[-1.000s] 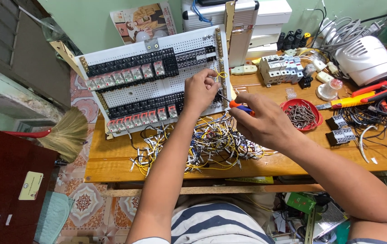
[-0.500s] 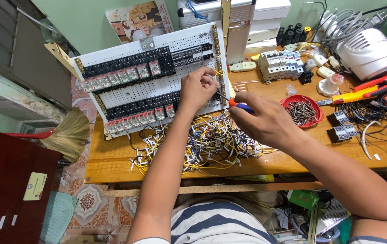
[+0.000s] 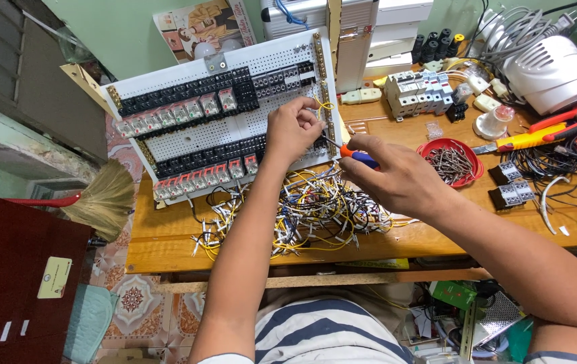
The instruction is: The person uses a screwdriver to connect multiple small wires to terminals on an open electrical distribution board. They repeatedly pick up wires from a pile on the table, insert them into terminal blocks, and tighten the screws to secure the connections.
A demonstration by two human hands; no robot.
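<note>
A white perforated panel (image 3: 187,138) with two rows of black relay sockets and clear relays leans on the wooden table (image 3: 167,243). My left hand (image 3: 292,128) pinches a yellow wire (image 3: 323,104) at the panel's right edge. My right hand (image 3: 396,178) grips a small screwdriver with an orange and blue handle (image 3: 359,157); its tip points at the terminals by the left hand's fingers. A tangle of yellow, white and black wires (image 3: 309,212) lies on the table below both hands.
A red bowl of screws (image 3: 451,162) sits right of my right hand. Behind it are grey breakers (image 3: 418,91), red and yellow pliers (image 3: 538,135), black cables (image 3: 558,162) and a white fan-like appliance (image 3: 551,71). A broom (image 3: 103,199) and a dark red cabinet (image 3: 12,269) stand left.
Both hands stay at the panel's right edge with only slight shifts; the screwdriver remains pointed at the terminals. The camera has drifted a little.
</note>
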